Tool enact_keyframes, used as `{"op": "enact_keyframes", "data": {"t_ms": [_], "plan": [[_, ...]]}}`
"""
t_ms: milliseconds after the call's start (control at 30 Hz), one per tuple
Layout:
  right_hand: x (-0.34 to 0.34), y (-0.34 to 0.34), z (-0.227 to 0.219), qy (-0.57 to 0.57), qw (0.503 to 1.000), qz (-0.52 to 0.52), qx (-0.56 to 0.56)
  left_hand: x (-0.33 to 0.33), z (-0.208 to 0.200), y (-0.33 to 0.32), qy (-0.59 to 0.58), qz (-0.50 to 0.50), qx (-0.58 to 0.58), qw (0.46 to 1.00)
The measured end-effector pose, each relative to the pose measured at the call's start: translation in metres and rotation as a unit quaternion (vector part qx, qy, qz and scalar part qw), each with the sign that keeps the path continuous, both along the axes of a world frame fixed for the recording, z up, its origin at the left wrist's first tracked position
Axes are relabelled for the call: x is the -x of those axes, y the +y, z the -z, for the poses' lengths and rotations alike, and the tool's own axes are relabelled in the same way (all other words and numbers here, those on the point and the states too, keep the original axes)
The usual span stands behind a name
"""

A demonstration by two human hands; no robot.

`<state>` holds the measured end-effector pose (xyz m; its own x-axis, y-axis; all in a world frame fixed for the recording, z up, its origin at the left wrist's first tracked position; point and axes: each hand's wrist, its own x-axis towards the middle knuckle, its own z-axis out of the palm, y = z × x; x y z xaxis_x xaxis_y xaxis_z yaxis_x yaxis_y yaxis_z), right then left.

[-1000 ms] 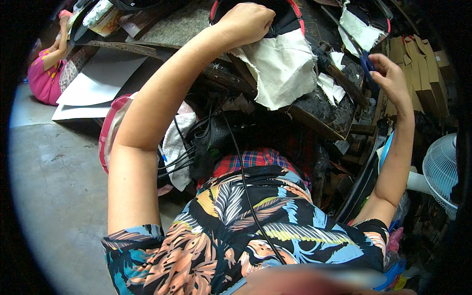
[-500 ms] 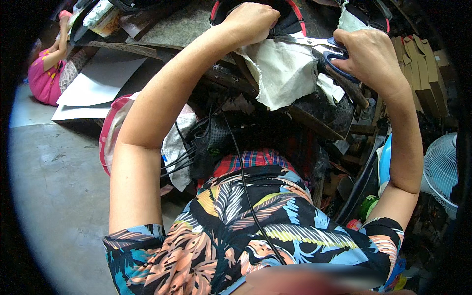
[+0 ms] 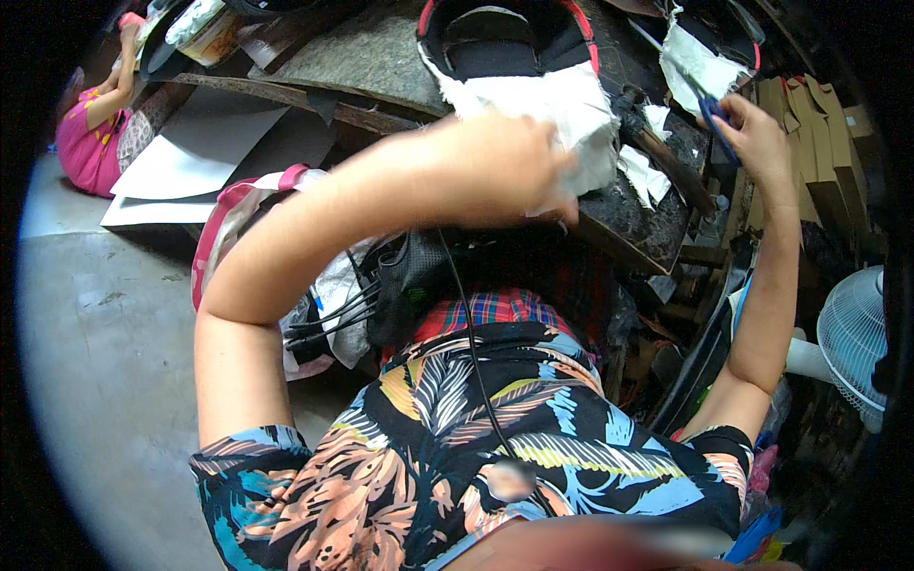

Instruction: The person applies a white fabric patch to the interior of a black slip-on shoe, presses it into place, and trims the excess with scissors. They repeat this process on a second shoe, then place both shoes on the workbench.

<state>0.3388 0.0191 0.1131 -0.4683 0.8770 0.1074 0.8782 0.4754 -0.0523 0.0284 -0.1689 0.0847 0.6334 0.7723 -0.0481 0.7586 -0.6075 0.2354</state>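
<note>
My right hand, at the far right of the bench, is closed on a pair of scissors with dark blue handles. Its blades point up and left across a white cloth piece lying by another black item with red edging. My left hand is smeared by motion in front of the bench, over the lower part of a white cloth. Whether its fingers grip the cloth cannot be made out. That cloth hangs from a curved black padded piece with red trim.
White scraps lie on the dark bench top. Flattened cardboard stands at the right, above a white fan. White sheets rest at the left, near a seated person in pink. A black cable runs down my front.
My left hand has come down from the black padded piece, toward me. The scissors have moved right, away from the cloth, with my right hand. More of the padded piece now shows.
</note>
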Motion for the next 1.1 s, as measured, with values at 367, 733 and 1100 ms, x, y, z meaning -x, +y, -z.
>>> {"op": "enact_keyframes", "data": {"t_ms": [367,733,1100], "plan": [[0.030,0.004,0.056,0.233,0.963,-0.125,-0.042,0.047,-0.038,0.022,-0.175,-0.049,-0.148,0.972],[0.164,0.001,0.081,0.362,0.912,-0.183,0.058,0.081,0.069,0.068,-0.059,-0.193,-0.337,0.920],[0.161,-0.021,0.047,0.170,0.939,-0.196,-0.226,0.087,0.097,0.052,-0.195,-0.247,-0.233,0.920]]}}
